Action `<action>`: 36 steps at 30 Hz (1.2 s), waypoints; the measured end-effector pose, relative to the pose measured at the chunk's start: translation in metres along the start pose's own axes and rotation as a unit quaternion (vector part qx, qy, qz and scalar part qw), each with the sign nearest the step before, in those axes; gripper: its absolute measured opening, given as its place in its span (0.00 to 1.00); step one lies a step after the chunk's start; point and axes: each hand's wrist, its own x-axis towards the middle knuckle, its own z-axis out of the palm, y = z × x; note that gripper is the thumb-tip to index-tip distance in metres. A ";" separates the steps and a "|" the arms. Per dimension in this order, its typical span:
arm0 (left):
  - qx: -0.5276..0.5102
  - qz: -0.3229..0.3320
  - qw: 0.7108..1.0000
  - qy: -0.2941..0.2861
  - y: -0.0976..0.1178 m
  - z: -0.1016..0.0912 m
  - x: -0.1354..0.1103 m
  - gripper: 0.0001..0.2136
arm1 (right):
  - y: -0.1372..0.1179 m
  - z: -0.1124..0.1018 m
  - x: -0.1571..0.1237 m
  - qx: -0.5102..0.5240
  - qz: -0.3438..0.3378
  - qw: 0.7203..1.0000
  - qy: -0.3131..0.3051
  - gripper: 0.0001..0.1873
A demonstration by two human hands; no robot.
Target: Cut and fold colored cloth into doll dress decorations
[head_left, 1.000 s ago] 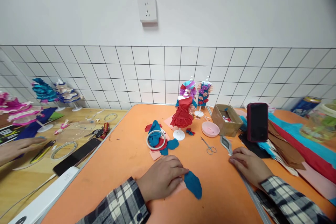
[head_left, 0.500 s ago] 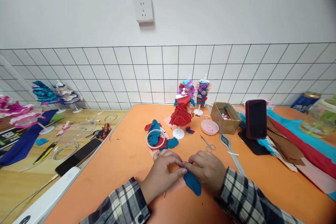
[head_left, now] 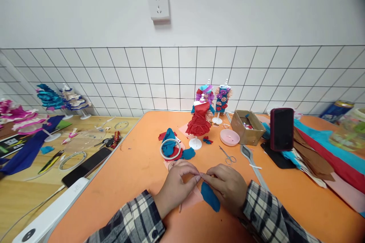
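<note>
My left hand point(head_left: 176, 186) and my right hand point(head_left: 225, 186) meet fingertip to fingertip low over the orange table point(head_left: 137, 167). Both pinch at the top edge of a blue fabric piece point(head_left: 210, 197) that lies on a pink fabric piece point(head_left: 194, 197). Which hand really grips the cloth is hard to tell. Beyond the hands lie a white ring point(head_left: 170, 149) on blue and red scraps, small scissors point(head_left: 228, 155) and a red dress on a white stand point(head_left: 199, 123).
Two more dressed stands point(head_left: 221, 100) stand by the tiled wall. A pink dish point(head_left: 229, 137), a cardboard box point(head_left: 247, 127), an upright phone point(head_left: 281, 129) and fabric sheets point(head_left: 322, 155) are on the right. A neighbouring wooden table point(head_left: 34, 182) holds dresses, rings and tools.
My right hand came from the metal ruler on the right across to the blue piece and joined my left hand. Another person's hand at the far left has gone from view.
</note>
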 end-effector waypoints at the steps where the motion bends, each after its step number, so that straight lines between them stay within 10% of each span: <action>1: -0.010 0.001 1.000 0.001 0.001 -0.001 0.000 0.05 | 0.000 0.001 0.000 0.016 0.009 1.000 0.003 0.16; 8: -0.083 0.021 0.996 0.001 0.005 -0.004 0.000 0.06 | -0.004 0.007 -0.001 0.229 0.195 0.954 -0.022 0.11; 15: -0.087 0.036 0.995 -0.016 0.000 -0.003 0.000 0.05 | 0.004 0.011 -0.004 0.470 0.407 0.782 -0.049 0.19; 21: -0.055 0.043 0.996 -0.056 -0.004 -0.001 -0.001 0.05 | 0.013 0.000 -0.010 0.412 0.340 0.839 -0.099 0.12; 30: -0.020 -0.011 0.999 -0.029 -0.012 -0.004 0.002 0.07 | 0.023 -0.003 -0.012 0.406 0.320 0.850 -0.101 0.17; 36: -0.023 0.093 0.986 -0.140 0.005 -0.021 -0.002 0.11 | 0.017 -0.008 -0.024 0.343 0.257 0.901 -0.069 0.44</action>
